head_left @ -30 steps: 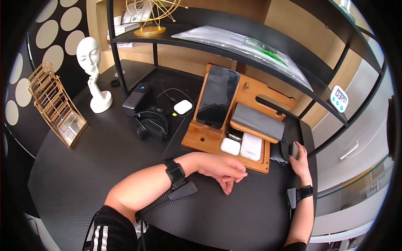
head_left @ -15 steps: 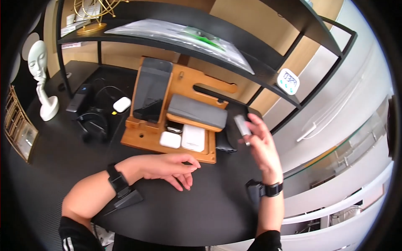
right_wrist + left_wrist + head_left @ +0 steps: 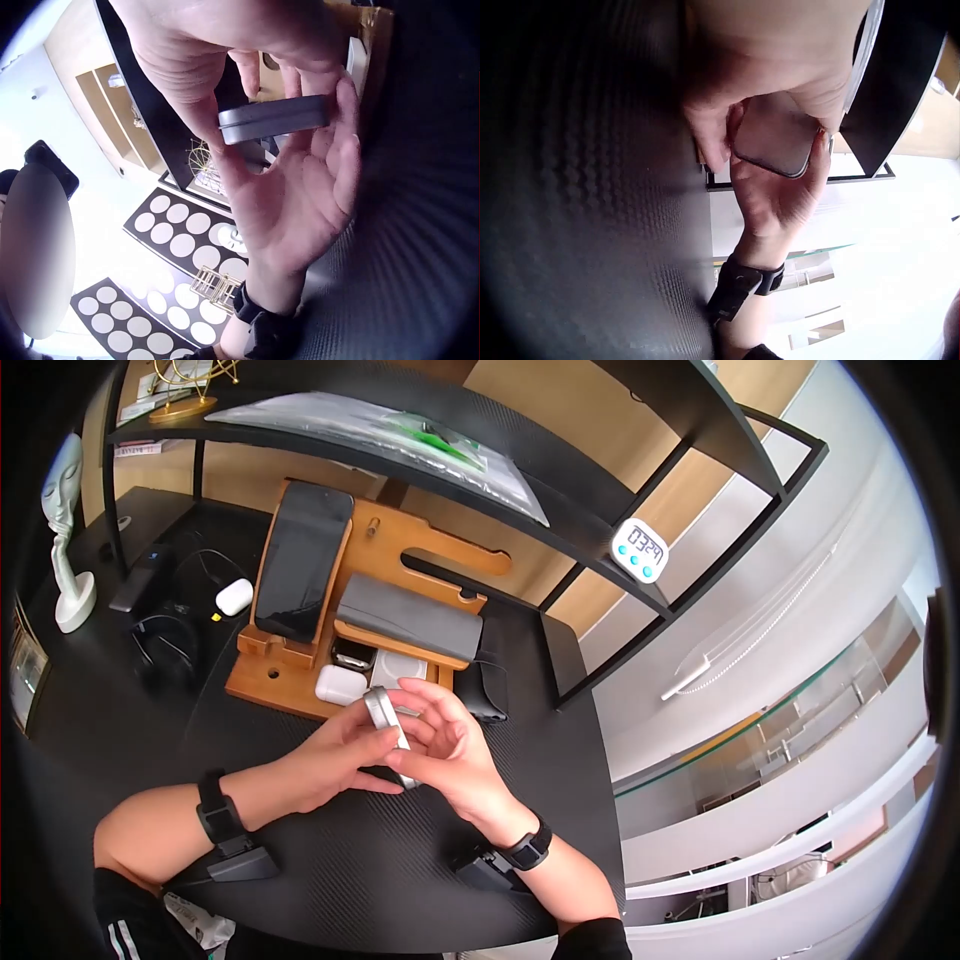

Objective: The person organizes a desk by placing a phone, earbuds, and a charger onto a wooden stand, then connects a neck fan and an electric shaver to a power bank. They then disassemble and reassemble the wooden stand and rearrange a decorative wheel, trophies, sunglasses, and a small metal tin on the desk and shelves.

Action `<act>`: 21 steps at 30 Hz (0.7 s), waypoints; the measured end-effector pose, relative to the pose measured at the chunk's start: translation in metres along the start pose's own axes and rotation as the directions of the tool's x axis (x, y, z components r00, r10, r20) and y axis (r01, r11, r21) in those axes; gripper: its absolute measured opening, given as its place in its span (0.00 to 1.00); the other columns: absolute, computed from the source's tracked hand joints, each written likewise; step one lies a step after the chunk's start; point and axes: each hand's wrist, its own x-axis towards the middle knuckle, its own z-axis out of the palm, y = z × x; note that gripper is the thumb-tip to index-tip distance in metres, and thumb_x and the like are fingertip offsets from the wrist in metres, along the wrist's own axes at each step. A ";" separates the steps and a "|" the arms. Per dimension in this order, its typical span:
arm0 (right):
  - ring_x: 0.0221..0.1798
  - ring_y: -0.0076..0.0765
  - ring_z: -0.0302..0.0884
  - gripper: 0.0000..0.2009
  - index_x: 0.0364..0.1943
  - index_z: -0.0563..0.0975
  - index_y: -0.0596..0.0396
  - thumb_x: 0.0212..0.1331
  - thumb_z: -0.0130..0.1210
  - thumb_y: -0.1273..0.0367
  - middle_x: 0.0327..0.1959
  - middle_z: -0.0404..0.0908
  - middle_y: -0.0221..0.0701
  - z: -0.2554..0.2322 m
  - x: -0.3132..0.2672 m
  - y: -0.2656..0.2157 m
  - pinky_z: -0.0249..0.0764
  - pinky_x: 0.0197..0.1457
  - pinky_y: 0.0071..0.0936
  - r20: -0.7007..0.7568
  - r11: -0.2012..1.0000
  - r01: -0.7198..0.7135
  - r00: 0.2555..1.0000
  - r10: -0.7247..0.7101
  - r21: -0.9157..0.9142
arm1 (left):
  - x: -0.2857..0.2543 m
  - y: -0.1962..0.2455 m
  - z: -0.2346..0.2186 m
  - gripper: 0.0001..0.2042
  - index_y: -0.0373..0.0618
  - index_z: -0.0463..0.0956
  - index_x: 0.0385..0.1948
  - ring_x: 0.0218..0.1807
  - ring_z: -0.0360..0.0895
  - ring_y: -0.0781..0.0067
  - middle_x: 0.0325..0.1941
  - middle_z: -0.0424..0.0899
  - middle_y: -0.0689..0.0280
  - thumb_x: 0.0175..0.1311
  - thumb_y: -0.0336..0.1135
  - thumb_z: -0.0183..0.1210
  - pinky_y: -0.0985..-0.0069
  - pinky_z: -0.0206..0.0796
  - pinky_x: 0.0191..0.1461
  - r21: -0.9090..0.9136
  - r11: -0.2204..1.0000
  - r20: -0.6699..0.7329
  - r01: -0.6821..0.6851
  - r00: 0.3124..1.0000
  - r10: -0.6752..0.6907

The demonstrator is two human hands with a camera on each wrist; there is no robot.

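A small flat silver metal tin [image 3: 386, 712] with rounded corners is held up between both hands, in front of the wooden desk stand [image 3: 262, 692]. My left hand [image 3: 335, 755] grips it from the left, thumb on its near side. From the right, my right hand [image 3: 450, 755] holds the same tin, its thumb also on the near side. In the left wrist view the tin's broad grey face [image 3: 776, 135] shows between the fingers. The right wrist view has the tin's narrow edge [image 3: 274, 120], with a seam running along it.
On the stand are a black phone [image 3: 303, 560], a grey case [image 3: 410, 615] and a white earbud case [image 3: 341, 685]. A black pouch [image 3: 482, 690] lies right of it. Black headphones [image 3: 165, 648] sit at the left. A shelf with a white timer [image 3: 638, 550] overhangs the back.
My right hand has picked up the tin from beside the pouch and brought it left to the middle. The left hand has come up and taken hold of it too. The head view has swung right.
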 end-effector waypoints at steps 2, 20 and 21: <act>0.59 0.31 0.68 0.31 0.61 0.60 0.56 0.50 0.55 0.85 0.58 0.65 0.37 -0.002 0.002 0.002 0.69 0.62 0.29 0.029 1.000 -0.018 0.999 0.018 0.003 | 0.001 0.002 0.004 0.31 0.45 0.53 0.63 0.58 0.70 0.65 0.59 0.66 0.59 0.64 0.49 0.54 0.63 0.72 0.54 0.008 1.000 -0.050 0.021 0.999 -0.020; 0.62 0.39 0.68 0.39 0.66 0.57 0.56 0.44 0.54 0.87 0.62 0.66 0.40 -0.024 0.008 0.004 0.71 0.57 0.27 0.258 0.985 -0.171 0.953 0.160 0.021 | 0.004 0.001 0.001 0.22 0.37 0.69 0.51 0.42 0.80 0.73 0.43 0.79 0.62 0.58 0.38 0.61 0.77 0.77 0.41 0.119 0.989 -0.102 0.089 0.992 -0.077; 0.62 0.40 0.68 0.39 0.66 0.58 0.55 0.43 0.54 0.87 0.62 0.66 0.39 -0.024 0.009 0.005 0.71 0.58 0.28 0.264 0.986 -0.164 0.953 0.150 0.031 | 0.003 0.003 0.003 0.22 0.37 0.69 0.51 0.42 0.80 0.73 0.43 0.79 0.62 0.58 0.38 0.61 0.77 0.77 0.41 0.120 0.989 -0.104 0.091 0.991 -0.079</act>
